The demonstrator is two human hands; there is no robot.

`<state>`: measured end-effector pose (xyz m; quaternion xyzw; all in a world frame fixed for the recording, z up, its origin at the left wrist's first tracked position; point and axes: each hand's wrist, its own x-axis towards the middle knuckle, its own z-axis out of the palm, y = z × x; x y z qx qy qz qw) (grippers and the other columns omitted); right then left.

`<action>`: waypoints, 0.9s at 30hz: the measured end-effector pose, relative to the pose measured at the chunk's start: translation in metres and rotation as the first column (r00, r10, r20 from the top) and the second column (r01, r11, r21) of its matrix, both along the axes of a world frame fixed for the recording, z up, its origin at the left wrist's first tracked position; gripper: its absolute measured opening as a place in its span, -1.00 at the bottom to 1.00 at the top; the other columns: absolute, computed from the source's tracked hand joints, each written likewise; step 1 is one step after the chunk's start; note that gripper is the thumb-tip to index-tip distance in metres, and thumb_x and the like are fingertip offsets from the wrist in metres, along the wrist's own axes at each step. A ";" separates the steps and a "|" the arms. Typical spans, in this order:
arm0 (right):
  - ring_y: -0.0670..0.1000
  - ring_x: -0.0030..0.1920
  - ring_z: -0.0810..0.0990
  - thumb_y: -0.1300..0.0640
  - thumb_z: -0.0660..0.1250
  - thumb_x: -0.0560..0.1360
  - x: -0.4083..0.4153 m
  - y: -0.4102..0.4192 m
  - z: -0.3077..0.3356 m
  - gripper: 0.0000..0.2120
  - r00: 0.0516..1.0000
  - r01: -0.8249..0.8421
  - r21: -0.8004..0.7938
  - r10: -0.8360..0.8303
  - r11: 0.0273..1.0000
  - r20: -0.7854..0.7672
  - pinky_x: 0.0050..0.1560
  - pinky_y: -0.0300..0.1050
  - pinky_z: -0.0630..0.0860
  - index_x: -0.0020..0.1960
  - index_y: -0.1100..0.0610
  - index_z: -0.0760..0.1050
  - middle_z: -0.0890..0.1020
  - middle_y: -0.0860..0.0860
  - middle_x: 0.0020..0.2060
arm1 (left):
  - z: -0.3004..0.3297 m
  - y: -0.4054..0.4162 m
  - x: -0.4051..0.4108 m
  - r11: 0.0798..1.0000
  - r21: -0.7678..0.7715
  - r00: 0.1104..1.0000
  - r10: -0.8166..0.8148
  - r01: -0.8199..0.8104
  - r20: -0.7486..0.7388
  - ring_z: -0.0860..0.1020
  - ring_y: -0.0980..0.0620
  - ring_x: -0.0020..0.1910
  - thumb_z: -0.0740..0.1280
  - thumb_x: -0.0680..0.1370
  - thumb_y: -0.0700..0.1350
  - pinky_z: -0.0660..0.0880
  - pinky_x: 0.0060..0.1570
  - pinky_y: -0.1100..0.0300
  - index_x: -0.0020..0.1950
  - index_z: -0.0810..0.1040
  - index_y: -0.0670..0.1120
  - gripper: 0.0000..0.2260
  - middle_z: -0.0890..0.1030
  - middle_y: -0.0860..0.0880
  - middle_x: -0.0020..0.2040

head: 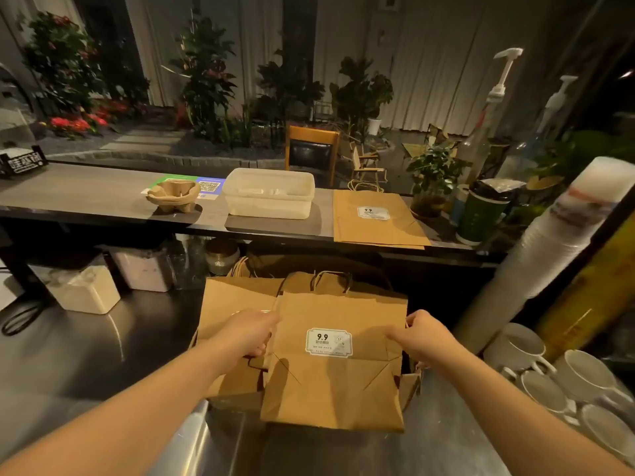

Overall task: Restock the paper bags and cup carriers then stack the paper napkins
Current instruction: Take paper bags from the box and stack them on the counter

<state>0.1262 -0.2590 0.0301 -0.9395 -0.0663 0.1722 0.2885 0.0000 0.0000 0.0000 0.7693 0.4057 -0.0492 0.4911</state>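
A flat brown paper bag (338,383) with a white "9.9" label lies on top of a pile of similar bags (237,297) on the steel counter. My left hand (249,333) grips its left edge and my right hand (417,333) grips its right edge. Another folded paper bag (374,221) lies flat on the upper wooden shelf. A stack of brown pulp cup carriers (173,194) stands further left on that shelf. No napkins can be made out.
A clear plastic tub (269,194) sits mid-shelf. A green cup (481,214), pump bottles (481,132) and a sleeved cup stack (556,235) crowd the right. White mugs (553,379) stand at lower right. Containers (84,286) sit under the shelf at left.
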 end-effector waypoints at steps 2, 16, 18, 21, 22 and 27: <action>-0.06 -0.19 0.57 -0.01 0.40 0.58 -0.005 0.004 -0.002 -0.79 0.998 -0.066 -0.044 0.065 0.997 -0.018 -0.26 -0.22 0.58 -0.04 0.05 0.41 0.56 -0.01 -0.12 | -0.001 0.000 0.004 1.000 0.023 1.000 0.006 -0.006 -0.008 0.62 -0.04 0.00 0.27 0.67 0.14 0.64 0.11 0.02 0.19 0.50 -0.07 -0.71 0.62 -0.11 0.07; 0.05 -0.13 0.66 0.00 0.56 0.46 -0.015 0.004 -0.032 -0.77 0.981 0.128 0.209 -0.093 0.970 -0.171 -0.21 -0.13 0.59 -0.06 0.07 0.55 0.67 0.05 -0.14 | -0.005 -0.019 0.005 0.998 -0.063 0.999 0.017 -0.015 0.031 0.53 -0.01 -0.20 0.28 0.66 0.07 0.57 -0.09 0.05 0.11 0.57 -0.06 -0.78 0.60 -0.12 -0.05; 0.08 -0.09 0.67 -0.02 0.48 0.54 -0.014 0.002 -0.035 -0.80 0.975 0.152 0.255 -0.103 0.955 -0.196 -0.07 0.00 0.65 0.01 0.08 0.56 0.68 0.07 -0.08 | -0.007 -0.016 0.003 0.995 -0.093 0.999 0.041 -0.038 0.024 0.49 -0.01 -0.22 0.29 0.64 0.11 0.51 -0.17 0.09 0.18 0.56 -0.06 -0.72 0.58 -0.12 -0.07; 0.10 -0.07 0.68 -0.06 0.33 0.63 -0.013 -0.003 -0.035 -0.77 0.973 0.172 0.309 -0.113 0.935 -0.201 -0.02 0.04 0.63 0.01 0.12 0.57 0.69 0.10 -0.07 | -0.005 -0.014 -0.002 0.996 -0.078 0.999 0.030 -0.031 -0.014 0.48 -0.01 -0.18 0.29 0.63 0.16 0.50 -0.19 0.13 0.24 0.52 -0.05 -0.66 0.57 -0.06 -0.03; 0.13 -0.06 0.69 -0.07 0.31 0.64 -0.012 -0.005 -0.036 -0.74 0.968 0.195 0.334 -0.127 0.922 -0.216 0.02 0.10 0.65 0.01 0.12 0.58 0.70 0.11 -0.08 | -0.004 -0.014 -0.003 0.996 -0.080 0.999 0.023 -0.025 -0.022 0.50 -0.01 -0.12 0.28 0.64 0.19 0.51 -0.15 0.13 0.27 0.50 -0.02 -0.65 0.57 -0.04 0.03; 0.17 -0.02 0.72 -0.10 0.19 0.69 -0.014 -0.010 -0.034 -0.69 0.942 0.267 0.425 -0.142 0.865 -0.304 0.14 0.20 0.64 0.07 0.08 0.60 0.73 0.10 -0.05 | 0.004 -0.020 -0.005 0.934 -0.354 0.994 0.079 -0.046 0.080 0.55 -0.09 0.17 0.30 0.60 0.31 0.42 0.37 -0.12 0.23 0.56 0.09 -0.63 0.65 -0.01 0.16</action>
